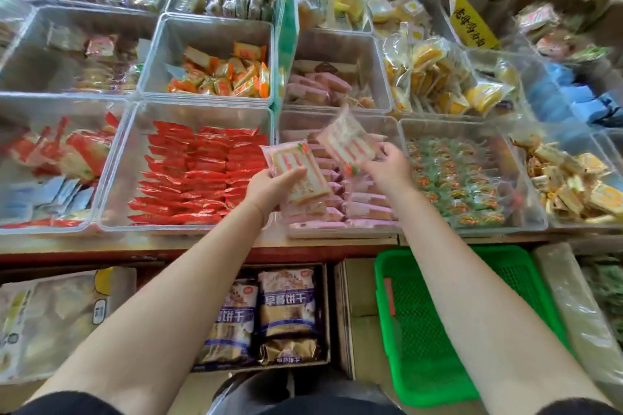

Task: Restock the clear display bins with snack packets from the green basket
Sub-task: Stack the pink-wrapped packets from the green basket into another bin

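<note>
My left hand grips a small stack of pink cake packets over the front-centre clear bin. That bin holds rows of the same pink packets. My right hand pinches one more pink packet, tilted and blurred, above the bin's middle. The green basket sits on the floor at lower right, under my right forearm; the mesh bottom that shows holds no packets.
Clear bins fill the counter: red packets to the left, green-wrapped sweets to the right, orange packets behind. Below the counter stands a cardboard box of biscuit bags. A green divider stands upright between the bins.
</note>
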`<state>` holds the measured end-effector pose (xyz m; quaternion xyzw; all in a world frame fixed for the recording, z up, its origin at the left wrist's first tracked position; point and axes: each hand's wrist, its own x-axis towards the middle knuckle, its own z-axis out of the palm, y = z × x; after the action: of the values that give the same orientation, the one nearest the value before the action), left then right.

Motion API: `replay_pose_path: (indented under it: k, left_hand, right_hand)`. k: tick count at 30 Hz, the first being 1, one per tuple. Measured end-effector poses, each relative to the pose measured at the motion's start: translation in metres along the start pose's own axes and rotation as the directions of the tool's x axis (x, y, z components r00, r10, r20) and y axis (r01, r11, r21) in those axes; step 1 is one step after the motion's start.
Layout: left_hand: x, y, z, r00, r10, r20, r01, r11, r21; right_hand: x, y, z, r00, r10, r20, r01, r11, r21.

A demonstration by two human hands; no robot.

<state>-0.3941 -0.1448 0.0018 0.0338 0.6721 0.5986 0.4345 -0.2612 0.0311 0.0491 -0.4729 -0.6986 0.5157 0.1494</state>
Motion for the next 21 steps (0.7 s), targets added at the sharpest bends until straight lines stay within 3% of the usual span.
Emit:
replay_pose_path:
  k: [4,8,13,16,21]
  left_hand:
    - [0.025,-0.005,0.003,0.999,0.005,-0.033,-0.001,0.994,0.105]
    - [0.039,-0.005,0.002,1.000,0.013,-0.028,-0.010,0.996,0.085]
    - [0.047,0.002,-0.002,0.998,-0.057,0.036,0.052,0.991,0.124]
    - [0.048,0.003,-0.003,0.997,-0.063,0.043,0.056,0.990,0.133]
    - [0.046,0.006,-0.003,0.992,-0.098,0.073,0.088,0.988,0.129]
  right_hand:
    - [0.065,0.000,0.018,0.999,-0.031,0.014,0.033,0.984,-0.174]
    - [0.111,0.005,0.033,1.000,-0.013,0.016,0.016,0.979,-0.202]
    - [0.138,-0.003,0.058,0.981,-0.011,0.195,0.056,0.972,-0.228]
    - [0.141,-0.010,0.068,0.994,-0.026,0.110,0.052,0.969,-0.243]
    - [0.135,-0.019,0.067,0.975,-0.055,-0.214,-0.013,0.953,-0.303]
